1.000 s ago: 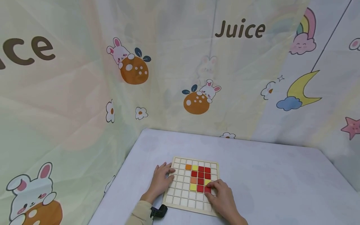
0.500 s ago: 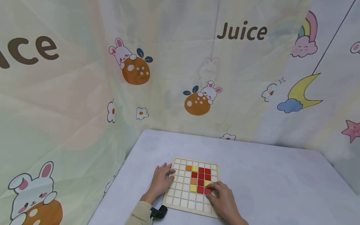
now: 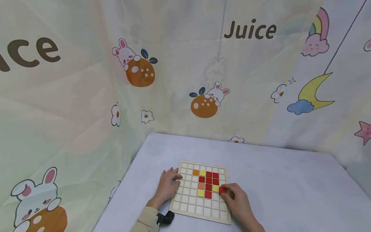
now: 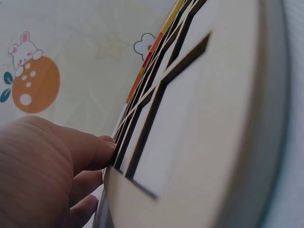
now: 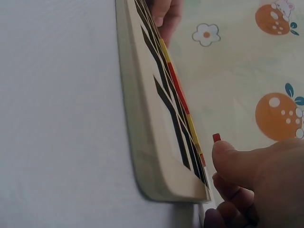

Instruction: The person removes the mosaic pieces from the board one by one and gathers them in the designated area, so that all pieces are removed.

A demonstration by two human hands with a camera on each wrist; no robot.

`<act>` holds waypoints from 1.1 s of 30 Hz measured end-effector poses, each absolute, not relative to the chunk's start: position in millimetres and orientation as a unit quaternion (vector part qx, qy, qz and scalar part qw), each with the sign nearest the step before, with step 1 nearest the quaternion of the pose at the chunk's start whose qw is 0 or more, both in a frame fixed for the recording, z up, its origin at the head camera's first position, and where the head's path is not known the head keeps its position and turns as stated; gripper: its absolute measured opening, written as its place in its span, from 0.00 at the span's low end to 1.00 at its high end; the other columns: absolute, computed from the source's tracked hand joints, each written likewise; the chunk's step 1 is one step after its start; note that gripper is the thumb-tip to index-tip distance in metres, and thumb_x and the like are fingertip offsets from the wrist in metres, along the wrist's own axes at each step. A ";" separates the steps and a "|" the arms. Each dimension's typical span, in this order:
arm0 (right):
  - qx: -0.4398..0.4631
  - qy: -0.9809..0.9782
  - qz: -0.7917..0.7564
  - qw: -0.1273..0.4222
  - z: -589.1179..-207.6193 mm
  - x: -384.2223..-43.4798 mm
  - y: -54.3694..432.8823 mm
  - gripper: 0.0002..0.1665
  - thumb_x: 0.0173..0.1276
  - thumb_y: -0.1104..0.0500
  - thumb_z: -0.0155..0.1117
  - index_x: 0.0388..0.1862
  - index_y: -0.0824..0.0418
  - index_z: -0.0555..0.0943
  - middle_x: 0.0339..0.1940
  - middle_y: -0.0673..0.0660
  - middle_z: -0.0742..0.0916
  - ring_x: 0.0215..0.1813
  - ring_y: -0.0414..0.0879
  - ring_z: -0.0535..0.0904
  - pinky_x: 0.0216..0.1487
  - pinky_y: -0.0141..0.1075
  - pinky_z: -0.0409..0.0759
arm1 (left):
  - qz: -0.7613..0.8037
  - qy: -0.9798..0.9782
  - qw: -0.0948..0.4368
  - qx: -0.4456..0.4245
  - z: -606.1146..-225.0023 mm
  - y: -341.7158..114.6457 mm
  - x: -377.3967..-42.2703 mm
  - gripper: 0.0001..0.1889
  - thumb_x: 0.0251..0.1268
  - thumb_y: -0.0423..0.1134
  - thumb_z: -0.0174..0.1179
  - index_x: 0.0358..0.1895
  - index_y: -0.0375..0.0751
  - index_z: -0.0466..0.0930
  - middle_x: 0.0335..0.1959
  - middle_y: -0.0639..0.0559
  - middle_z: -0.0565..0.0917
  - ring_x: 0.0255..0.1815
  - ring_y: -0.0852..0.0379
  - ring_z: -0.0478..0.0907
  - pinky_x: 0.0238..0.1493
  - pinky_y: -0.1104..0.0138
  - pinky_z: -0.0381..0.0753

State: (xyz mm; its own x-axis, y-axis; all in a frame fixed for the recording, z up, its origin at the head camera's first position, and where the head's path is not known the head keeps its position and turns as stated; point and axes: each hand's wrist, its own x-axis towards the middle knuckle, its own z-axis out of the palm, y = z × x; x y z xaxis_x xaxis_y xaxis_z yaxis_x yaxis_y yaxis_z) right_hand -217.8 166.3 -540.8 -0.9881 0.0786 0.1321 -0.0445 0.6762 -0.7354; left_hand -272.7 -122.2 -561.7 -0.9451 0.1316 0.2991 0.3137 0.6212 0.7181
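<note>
My right hand (image 3: 239, 200) pinches a small red square tile (image 3: 222, 190) between thumb and fingertips, at the right side of the gridded wooden board (image 3: 200, 219). In the right wrist view the red tile (image 5: 216, 137) sticks up past the thumb, apart from the board. Several red, yellow and orange tiles (image 3: 208, 186) sit in the board's cells. My left hand (image 3: 166, 187) rests at the board's left edge with its fingers extended; in the left wrist view its thumb (image 4: 90, 147) touches the edge.
The board lies on a white-covered table (image 3: 278, 183). A printed curtain (image 3: 174, 64) with rabbits and oranges stands behind and to the left. A black band (image 3: 166, 218) sits on the left wrist.
My right hand has lifted the red tile from its cell below the yellow tile and moved it right. That cell is bare now. The left hand stays at the board's edge.
</note>
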 end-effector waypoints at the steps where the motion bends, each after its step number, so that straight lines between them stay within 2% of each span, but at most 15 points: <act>1: -0.009 -0.914 0.398 0.081 -540.7 -219.0 168.3 0.17 0.60 0.62 0.72 0.49 0.55 0.84 0.40 0.48 0.80 0.36 0.42 0.69 0.28 0.27 0.68 | -0.415 -0.895 0.108 -0.123 -561.6 -121.7 -273.1 0.08 0.60 0.29 0.62 0.38 0.47 0.83 0.65 0.38 0.75 0.72 0.36 0.62 0.74 0.40 0.43; 7: -0.016 -0.916 0.389 0.098 -539.9 -224.4 177.0 0.17 0.62 0.62 0.71 0.51 0.57 0.83 0.46 0.51 0.82 0.41 0.44 0.71 0.34 0.28 0.72 | -0.414 -0.898 0.101 -0.113 -558.9 -118.4 -273.7 0.07 0.61 0.30 0.62 0.35 0.50 0.81 0.65 0.39 0.74 0.73 0.37 0.61 0.74 0.41 0.42; 11: -0.023 -0.916 0.388 0.103 -542.2 -227.7 180.8 0.17 0.62 0.62 0.70 0.51 0.58 0.83 0.45 0.51 0.82 0.41 0.44 0.71 0.34 0.29 0.73 | -0.413 -0.898 0.104 -0.110 -561.1 -119.1 -271.9 0.07 0.60 0.30 0.62 0.34 0.50 0.81 0.65 0.39 0.75 0.72 0.37 0.61 0.74 0.41 0.43; 15: -0.021 -0.921 0.369 0.122 -544.1 -232.7 189.1 0.16 0.62 0.63 0.70 0.50 0.60 0.83 0.46 0.54 0.83 0.46 0.48 0.78 0.47 0.39 0.81 | -0.407 -0.900 0.109 -0.110 -563.9 -120.2 -272.3 0.08 0.61 0.30 0.62 0.34 0.51 0.80 0.65 0.39 0.75 0.72 0.37 0.62 0.74 0.41 0.43; 17: -0.023 -0.925 0.355 0.130 -544.8 -236.2 195.9 0.16 0.62 0.64 0.69 0.50 0.62 0.83 0.46 0.56 0.83 0.51 0.53 0.80 0.53 0.49 0.81 | -0.404 -0.901 0.110 -0.110 -563.1 -120.3 -273.4 0.08 0.61 0.30 0.62 0.34 0.52 0.80 0.64 0.40 0.76 0.72 0.37 0.62 0.74 0.41 0.44; 19: -0.026 -0.930 0.342 0.134 -545.0 -239.8 203.5 0.17 0.62 0.65 0.69 0.50 0.64 0.82 0.47 0.58 0.83 0.53 0.55 0.80 0.56 0.53 0.79 | -0.402 -0.902 0.112 -0.111 -562.0 -120.2 -274.3 0.09 0.60 0.30 0.62 0.33 0.52 0.79 0.64 0.40 0.76 0.72 0.37 0.63 0.74 0.41 0.44; 26: -0.009 -0.934 0.326 0.149 -545.7 -250.6 221.2 0.17 0.59 0.67 0.69 0.49 0.66 0.83 0.46 0.61 0.84 0.50 0.58 0.80 0.52 0.54 0.79 | -0.403 -0.902 0.113 -0.109 -559.6 -118.7 -274.0 0.09 0.59 0.29 0.61 0.32 0.51 0.79 0.64 0.39 0.76 0.71 0.37 0.63 0.74 0.40 0.44; 33: -0.010 -0.939 0.314 0.137 -546.1 -259.3 219.6 0.17 0.60 0.66 0.69 0.50 0.66 0.82 0.46 0.62 0.83 0.50 0.57 0.79 0.52 0.54 0.79 | -0.405 -0.901 0.113 -0.110 -562.4 -118.9 -274.9 0.10 0.60 0.29 0.61 0.33 0.52 0.79 0.64 0.40 0.76 0.71 0.37 0.63 0.74 0.40 0.43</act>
